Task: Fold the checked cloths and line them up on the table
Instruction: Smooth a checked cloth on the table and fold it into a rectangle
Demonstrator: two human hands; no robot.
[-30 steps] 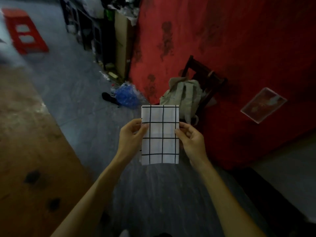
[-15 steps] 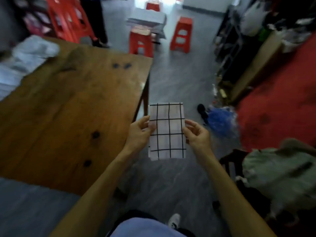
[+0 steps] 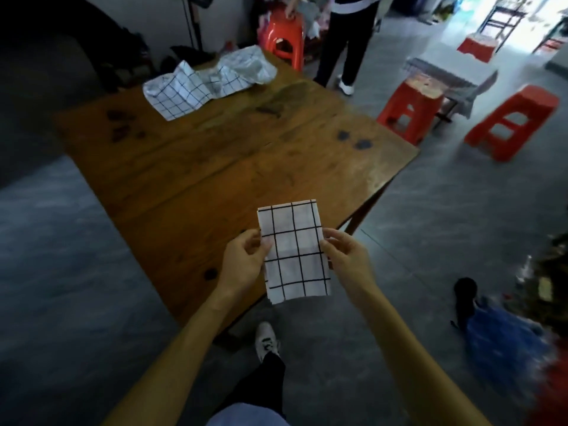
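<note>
A folded white cloth with black checks (image 3: 293, 252) hangs upright between my hands, over the near corner of the wooden table (image 3: 215, 161). My left hand (image 3: 246, 261) pinches its left edge and my right hand (image 3: 345, 256) pinches its right edge, both about halfway up. A loose heap of unfolded checked cloths (image 3: 209, 78) lies crumpled at the table's far end.
Several red plastic stools (image 3: 412, 113) stand on the grey floor to the right of the table. Another person (image 3: 347, 38) stands beyond the far end, a hand on a red stool (image 3: 285, 35). A blue bag (image 3: 504, 339) lies on the floor at right. My shoe (image 3: 267, 341) shows below.
The view has swung left from the red wall and chair to the table. Both hands keep the same grip on the folded cloth, which is now over the table's near corner.
</note>
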